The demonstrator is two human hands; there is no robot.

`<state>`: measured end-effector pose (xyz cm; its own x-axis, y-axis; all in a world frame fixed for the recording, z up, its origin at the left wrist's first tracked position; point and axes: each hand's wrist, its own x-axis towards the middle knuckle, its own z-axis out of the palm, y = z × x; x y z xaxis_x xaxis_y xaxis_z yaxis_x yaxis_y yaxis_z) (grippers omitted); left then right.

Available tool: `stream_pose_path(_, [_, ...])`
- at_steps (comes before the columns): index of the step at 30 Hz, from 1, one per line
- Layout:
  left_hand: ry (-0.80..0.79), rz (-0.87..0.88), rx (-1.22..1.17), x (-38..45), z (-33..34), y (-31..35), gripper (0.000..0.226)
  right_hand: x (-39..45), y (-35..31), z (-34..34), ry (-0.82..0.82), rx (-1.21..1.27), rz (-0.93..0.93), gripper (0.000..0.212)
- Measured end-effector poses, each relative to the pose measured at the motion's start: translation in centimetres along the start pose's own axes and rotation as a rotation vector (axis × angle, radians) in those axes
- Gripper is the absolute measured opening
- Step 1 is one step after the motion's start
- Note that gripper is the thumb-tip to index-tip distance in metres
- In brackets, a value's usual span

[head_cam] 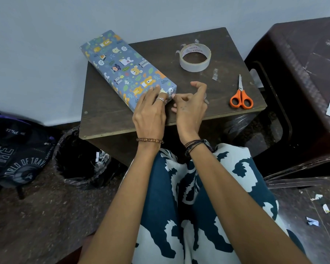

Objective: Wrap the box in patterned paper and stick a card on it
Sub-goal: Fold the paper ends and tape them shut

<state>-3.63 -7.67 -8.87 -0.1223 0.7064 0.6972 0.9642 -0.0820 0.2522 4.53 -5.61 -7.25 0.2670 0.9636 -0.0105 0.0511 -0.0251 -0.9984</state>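
Pressing flat-fingered on the wrapped box [128, 70], the left hand [151, 111] grasps nothing; the right hand [189, 105] curls at its corner, grip unclear

Just one view here, a wide-angle camera on the person's head, looking forward and steeply down. The small dark table [179, 115] sits close, just beyond the knees, with wall behind it and floor either side.

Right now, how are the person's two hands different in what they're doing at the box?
The left hand lies flat, fingers pressing on the wrapped box at its near end. The right hand stays off the top, fingers curled, fingertips pinching at the box's near corner. Both work the same end of the box, and both wrists wear bracelets.
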Motion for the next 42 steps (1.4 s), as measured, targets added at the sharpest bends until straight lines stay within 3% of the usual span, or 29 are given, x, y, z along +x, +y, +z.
stream_pose_path(11, [0.001, -0.027, -0.033, -0.1, -0.1, 0.1, 0.023, -0.3, 0.5, 0.4, 0.071, -0.103, -0.108, 0.043])
stream_pose_path(14, [0.058, -0.001, -0.025, -0.1, -0.2, 0.3, 0.011, 0.1, 0.5, 0.4, 0.047, -0.139, -0.104, 0.044])
stream_pose_path(17, [0.074, -0.008, -0.01, 0.1, -0.3, 0.5, 0.027, 0.3, 0.5, 0.4, 0.02, -0.162, -0.098, 0.044])
stream_pose_path(21, [-0.02, -0.108, 0.008, 0.0, -0.7, 0.7, 0.018, 0.5, 0.4, -0.1, -0.038, -0.141, -0.069, 0.038])
stream_pose_path(27, [0.026, -0.214, -0.043, 0.4, -1.4, 1.5, 0.018, 0.6, -0.4, -1.4, -0.21, 0.005, -0.013, 0.038])
stream_pose_path(42, [0.049, -0.248, -0.026, 0.7, -1.4, 1.8, 0.027, 2.1, -0.1, -1.0, -0.167, -0.197, -0.096, 0.034])
